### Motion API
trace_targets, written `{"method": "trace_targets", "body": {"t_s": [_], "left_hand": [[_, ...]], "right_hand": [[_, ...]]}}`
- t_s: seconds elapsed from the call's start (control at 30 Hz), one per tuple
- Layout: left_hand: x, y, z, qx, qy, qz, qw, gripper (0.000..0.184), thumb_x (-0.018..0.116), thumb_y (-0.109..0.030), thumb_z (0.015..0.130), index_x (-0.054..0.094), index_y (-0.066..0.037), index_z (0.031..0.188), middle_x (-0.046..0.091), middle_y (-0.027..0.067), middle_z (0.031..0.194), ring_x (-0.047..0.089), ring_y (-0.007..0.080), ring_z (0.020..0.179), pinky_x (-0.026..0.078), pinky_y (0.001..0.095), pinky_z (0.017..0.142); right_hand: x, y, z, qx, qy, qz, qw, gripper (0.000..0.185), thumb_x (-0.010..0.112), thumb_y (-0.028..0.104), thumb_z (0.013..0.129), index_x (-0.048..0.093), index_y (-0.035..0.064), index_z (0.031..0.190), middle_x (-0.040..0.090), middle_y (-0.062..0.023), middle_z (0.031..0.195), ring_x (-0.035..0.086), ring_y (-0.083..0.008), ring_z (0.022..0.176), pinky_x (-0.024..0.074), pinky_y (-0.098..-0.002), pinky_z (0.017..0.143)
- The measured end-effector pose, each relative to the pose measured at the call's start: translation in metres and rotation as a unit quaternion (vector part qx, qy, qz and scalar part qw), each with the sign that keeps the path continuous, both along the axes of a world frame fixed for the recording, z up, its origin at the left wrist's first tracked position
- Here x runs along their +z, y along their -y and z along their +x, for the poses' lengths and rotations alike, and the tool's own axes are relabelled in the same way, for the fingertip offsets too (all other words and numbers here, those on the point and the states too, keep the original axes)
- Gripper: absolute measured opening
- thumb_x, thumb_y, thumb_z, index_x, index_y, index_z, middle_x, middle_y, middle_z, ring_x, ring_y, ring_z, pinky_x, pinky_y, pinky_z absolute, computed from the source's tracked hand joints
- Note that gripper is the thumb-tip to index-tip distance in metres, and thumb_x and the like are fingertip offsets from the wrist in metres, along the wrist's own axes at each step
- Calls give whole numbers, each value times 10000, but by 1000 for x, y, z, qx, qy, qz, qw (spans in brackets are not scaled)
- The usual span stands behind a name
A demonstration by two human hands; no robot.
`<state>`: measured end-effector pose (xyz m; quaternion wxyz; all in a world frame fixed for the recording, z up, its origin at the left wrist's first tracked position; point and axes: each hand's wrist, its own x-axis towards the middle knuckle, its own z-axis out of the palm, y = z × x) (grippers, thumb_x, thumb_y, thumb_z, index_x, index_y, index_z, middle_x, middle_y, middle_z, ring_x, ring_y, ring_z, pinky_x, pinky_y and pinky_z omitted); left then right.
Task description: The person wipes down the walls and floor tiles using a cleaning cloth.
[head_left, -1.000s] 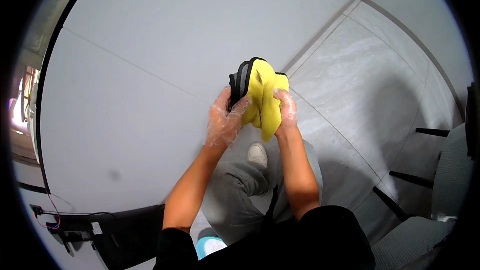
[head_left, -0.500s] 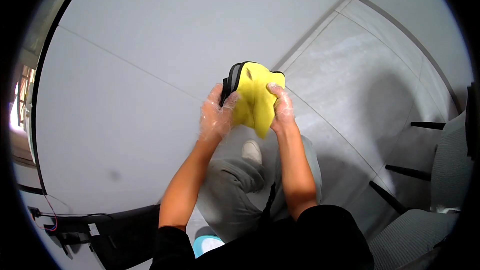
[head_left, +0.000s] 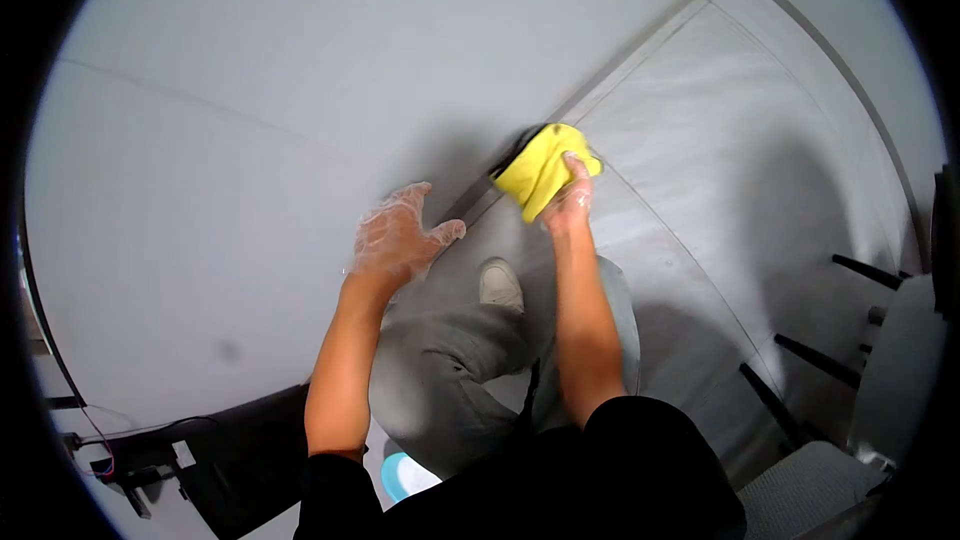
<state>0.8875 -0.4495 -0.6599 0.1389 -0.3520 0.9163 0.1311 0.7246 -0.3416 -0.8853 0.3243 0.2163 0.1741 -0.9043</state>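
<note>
A yellow cleaning cloth (head_left: 543, 172) with a dark edge is folded in my right hand (head_left: 570, 198), the thumb pressed on its yellow face. The cloth is near the foot of the pale wall, above the floor; whether it touches the wall I cannot tell. My left hand (head_left: 398, 234) is apart from the cloth, its fingers spread, close to the wall. Both hands wear clear plastic gloves.
The pale wall (head_left: 250, 160) fills the left side and meets the tiled floor (head_left: 680, 170) along a grey skirting. Grey chairs (head_left: 815, 485) with black legs stand at the right. A blue-rimmed basin (head_left: 392, 480) and black equipment (head_left: 240, 470) with cables lie lower left.
My left hand has let go of the cloth and moved left and down. The right hand carries the cloth slightly right, and the view has shifted a little.
</note>
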Motion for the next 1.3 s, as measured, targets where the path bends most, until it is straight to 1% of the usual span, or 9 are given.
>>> {"method": "trace_targets", "body": {"t_s": [0.17, 0.37, 0.6, 0.63, 0.7, 0.73, 0.8, 0.97, 1.3], "left_hand": [[11, 9, 23, 16, -60, -39, 997, 828, 751, -536, 859, 482, -55, 1477, 536, 201, 1470, 471, 376, 1386, 365, 469, 1162], [4, 19, 49, 35, -59, -21, 997, 839, 791, -488, 842, 470, -56, 1485, 532, 205, 1472, 454, 414, 1389, 365, 487, 1160], [-8, 28, 70, -6, -28, -30, 999, 833, 762, -495, 861, 478, 18, 1452, 568, 247, 1402, 549, 409, 1283, 409, 498, 1102], [-7, 28, 71, -13, -32, -24, 999, 836, 764, -495, 858, 478, 20, 1451, 572, 246, 1397, 555, 409, 1274, 416, 497, 1093], [-10, 27, 68, -13, -37, -6, 999, 853, 775, -498, 845, 463, -9, 1470, 559, 238, 1415, 534, 411, 1298, 398, 500, 1109], [-10, 27, 69, -3, -39, 7, 999, 869, 784, -503, 836, 448, -41, 1490, 543, 230, 1439, 506, 414, 1330, 374, 503, 1134], [-9, 24, 68, 12, -39, 17, 999, 888, 787, -510, 830, 429, -68, 1512, 530, 226, 1458, 485, 417, 1354, 352, 504, 1157], [-2, 12, 68, 4, -55, 19, 998, 885, 752, -525, 858, 415, -25, 1507, 542, 242, 1438, 521, 420, 1316, 364, 486, 1146], [-5, -7, 69, 28, 54, -32, 998, 832, 687, -513, 912, 433, 33, 1486, 538, 250, 1447, 506, 405, 1340, 360, 466, 1154]], "right_hand": [[-89, 53, -44, 23, -52, 383, 922, 328, 646, 238, 925, 652, -3, 1147, 703, -158, 1069, 676, -330, 929, 535, -448, 812], [-138, 119, -55, 208, -388, 659, 609, 338, 645, 266, 940, 631, -5, 1143, 709, -195, 1046, 684, -354, 928, 523, -437, 828], [-147, 143, -6, 190, -336, 712, 587, 557, 687, 126, 861, 514, 42, 1384, 630, -238, 1286, 627, -389, 1156, 502, -438, 984], [-216, 152, 5, 96, -472, 762, 434, 615, 682, 116, 863, 485, 5, 1436, 608, -251, 1323, 603, -371, 1204, 474, -413, 1039], [-218, 155, 44, 101, -473, 735, 475, 567, 632, 140, 912, 490, -33, 1432, 596, -239, 1353, 579, -360, 1245, 447, -410, 1078], [-207, 159, 68, 97, -373, 647, 658, 538, 600, 146, 934, 493, -36, 1429, 598, -237, 1350, 580, -364, 1242, 449, -412, 1074], [-192, 167, 118, 92, -275, 532, 796, 514, 550, 156, 965, 481, -30, 1440, 597, -232, 1350, 583, -377, 1229, 453, -413, 1067], [-157, 170, 224, 297, -439, 599, 600, 512, 602, 190, 924, 536, 11, 1398, 603, -228, 1328, 601, -376, 1184, 473, -436, 1019], [-126, 167, 246, 580, -567, 231, 537, 456, 662, 265, 889, 634, 18, 1271, 669, -201, 1226, 647, -353, 1127, 516, -428, 949]]}}
